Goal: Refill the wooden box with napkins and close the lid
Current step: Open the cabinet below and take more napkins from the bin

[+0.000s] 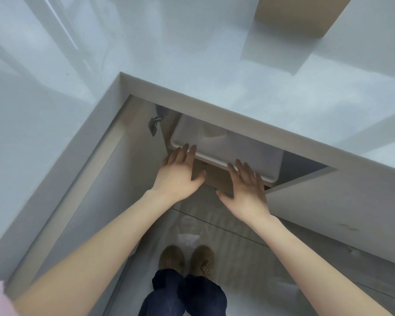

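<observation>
A white plastic bin (226,147) sits on a shelf inside an open cabinet under the white countertop (192,53). My left hand (180,173) rests flat against the bin's front left rim, fingers spread. My right hand (246,190) lies flat on the bin's front right edge and the wooden shelf front (217,179). Neither hand grips anything. A wooden box (299,14) stands on the countertop at the top right, only partly in view. I see no napkins; the bin's contents are hidden under the counter edge.
The open cabinet door (82,179) stands to the left, with a metal hinge (154,125) near its top. A closed cabinet front (328,213) is on the right. Below are my shoes (187,258) on a grey wood-look floor, with a white scrap (188,238) lying ahead of them.
</observation>
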A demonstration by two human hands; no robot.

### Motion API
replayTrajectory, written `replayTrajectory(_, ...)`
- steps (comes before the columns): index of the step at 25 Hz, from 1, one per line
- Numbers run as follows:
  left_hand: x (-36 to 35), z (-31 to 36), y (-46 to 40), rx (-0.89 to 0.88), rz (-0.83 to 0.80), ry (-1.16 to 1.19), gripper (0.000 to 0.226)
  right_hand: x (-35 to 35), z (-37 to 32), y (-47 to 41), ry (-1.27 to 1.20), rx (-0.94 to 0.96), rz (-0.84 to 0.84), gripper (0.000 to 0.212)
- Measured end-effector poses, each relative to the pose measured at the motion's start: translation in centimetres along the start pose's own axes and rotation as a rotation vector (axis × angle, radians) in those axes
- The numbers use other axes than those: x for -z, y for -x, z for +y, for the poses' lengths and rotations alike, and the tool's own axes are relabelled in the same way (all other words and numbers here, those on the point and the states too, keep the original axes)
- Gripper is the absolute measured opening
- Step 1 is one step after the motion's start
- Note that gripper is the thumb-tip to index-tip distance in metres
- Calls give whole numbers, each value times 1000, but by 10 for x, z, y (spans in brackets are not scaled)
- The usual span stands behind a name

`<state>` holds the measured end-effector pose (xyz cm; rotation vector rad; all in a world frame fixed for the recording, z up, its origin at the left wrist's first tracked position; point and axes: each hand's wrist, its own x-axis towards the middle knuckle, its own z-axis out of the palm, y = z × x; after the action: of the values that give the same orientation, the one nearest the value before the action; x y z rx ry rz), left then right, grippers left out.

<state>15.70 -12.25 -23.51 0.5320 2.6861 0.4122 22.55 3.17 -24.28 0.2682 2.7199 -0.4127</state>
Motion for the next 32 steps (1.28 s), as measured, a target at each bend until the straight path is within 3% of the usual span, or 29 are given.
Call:
replayTrajectory(8, -53, -27, -63, 13, 75, 153, 67, -45, 26, -77, -71, -26, 104, 69)
replayTrajectory(14, -70, -42, -134, 238, 19, 596, 65, -64, 38, -149, -288, -24, 133, 62)
replayTrajectory(20, -86, -47, -190, 396, -60, 1000, 52, -58, 35, -211, -605, -268, 135, 56)
replayTrajectory(27, -91, -46, -212, 446, -88, 1127, 46, -53, 21, -247, -445, -296, 179, 54)
replayTrajectory(32, -93, -45, -215, 430, -102, 1200, 43, -57, 17, -251, -570, -296, 126, 52)
